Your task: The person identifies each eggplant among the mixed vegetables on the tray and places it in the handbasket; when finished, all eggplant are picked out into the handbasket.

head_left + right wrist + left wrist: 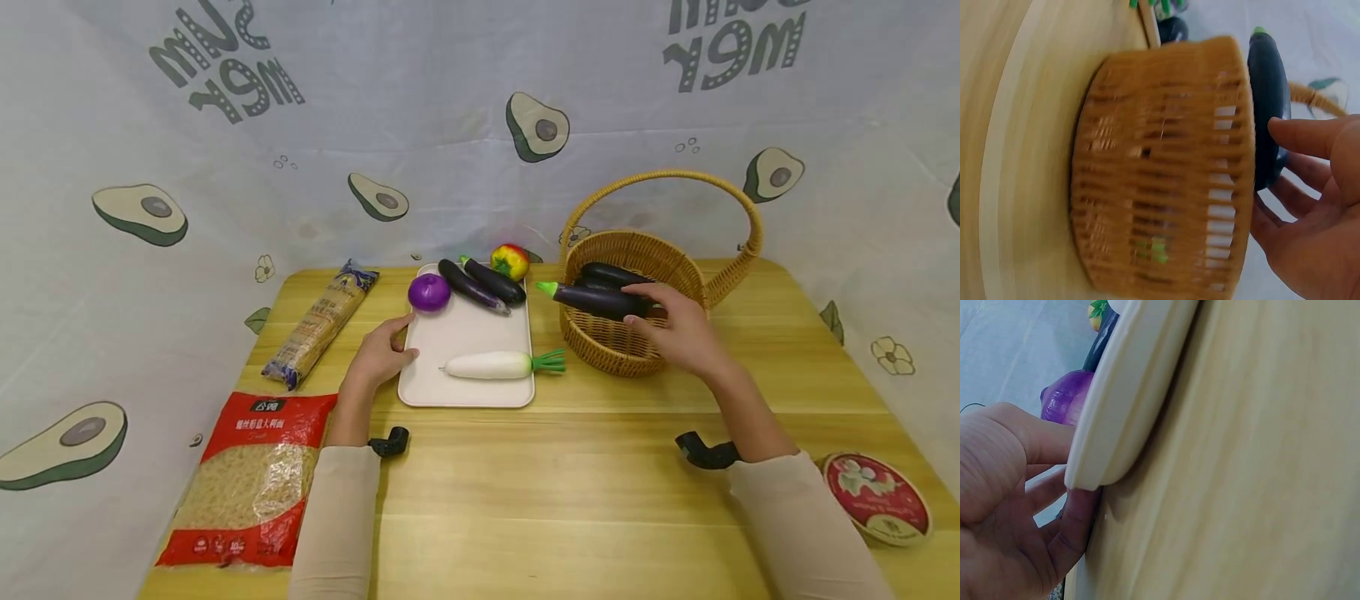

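My right hand holds a dark eggplant with a bright green stem end over the near rim of the wicker basket. In the right wrist view, the thumb presses one side of that eggplant and the fingers curl behind it. More dark eggplants lie inside the basket. On the left, my other hand grips the edge of the white tray, thumb on the rim and fingers beneath. A purple onion, two eggplants and a white radish with green tops lie on it.
A red and yellow bell pepper sits at the tray's far right corner. Packed noodles and a red pasta bag lie to the left. A round red box is at the right edge. The basket's tall handle arches up.
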`<state>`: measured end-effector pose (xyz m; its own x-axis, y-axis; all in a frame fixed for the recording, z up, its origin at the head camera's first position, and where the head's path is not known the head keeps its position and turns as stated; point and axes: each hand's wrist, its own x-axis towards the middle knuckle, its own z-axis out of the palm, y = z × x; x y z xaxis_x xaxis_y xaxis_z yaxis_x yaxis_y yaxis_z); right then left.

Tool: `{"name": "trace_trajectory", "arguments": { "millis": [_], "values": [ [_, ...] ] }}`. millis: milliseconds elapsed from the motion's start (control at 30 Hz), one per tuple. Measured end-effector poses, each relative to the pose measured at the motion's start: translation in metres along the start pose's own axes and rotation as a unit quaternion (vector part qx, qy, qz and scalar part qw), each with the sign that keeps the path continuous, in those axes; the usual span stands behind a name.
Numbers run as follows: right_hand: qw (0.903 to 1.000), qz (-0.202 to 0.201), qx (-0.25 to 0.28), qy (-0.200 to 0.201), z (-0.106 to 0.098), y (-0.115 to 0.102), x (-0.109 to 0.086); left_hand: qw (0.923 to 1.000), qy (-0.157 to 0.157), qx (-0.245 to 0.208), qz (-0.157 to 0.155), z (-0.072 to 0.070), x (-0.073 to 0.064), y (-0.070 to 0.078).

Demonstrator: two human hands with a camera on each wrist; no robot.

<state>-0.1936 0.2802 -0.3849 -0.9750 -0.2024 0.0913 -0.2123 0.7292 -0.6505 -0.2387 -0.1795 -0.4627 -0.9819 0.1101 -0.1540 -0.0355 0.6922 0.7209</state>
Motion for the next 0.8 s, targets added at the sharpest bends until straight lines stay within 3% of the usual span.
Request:
{"name": "trace_trajectory", "arguments": {
  "millis": [300,600,800],
  "values": [
    [0.9997,0.023,0.006,-0.008,-0.012,0.026,0.001,1.0,0.003,0.0,0.004,0.001,0.001,-0.002],
    [0.9976,0.028,-0.064,-0.007,-0.015,0.033,0.002,1.0,0.003,0.005,0.003,0.0,0.001,0.0],
    [0.9915,0.027,-0.117,-0.051,-0.014,0.035,0.01,1.0,0.002,-0.001,0.003,0.0,0.0,-0.001]
  ]
}}
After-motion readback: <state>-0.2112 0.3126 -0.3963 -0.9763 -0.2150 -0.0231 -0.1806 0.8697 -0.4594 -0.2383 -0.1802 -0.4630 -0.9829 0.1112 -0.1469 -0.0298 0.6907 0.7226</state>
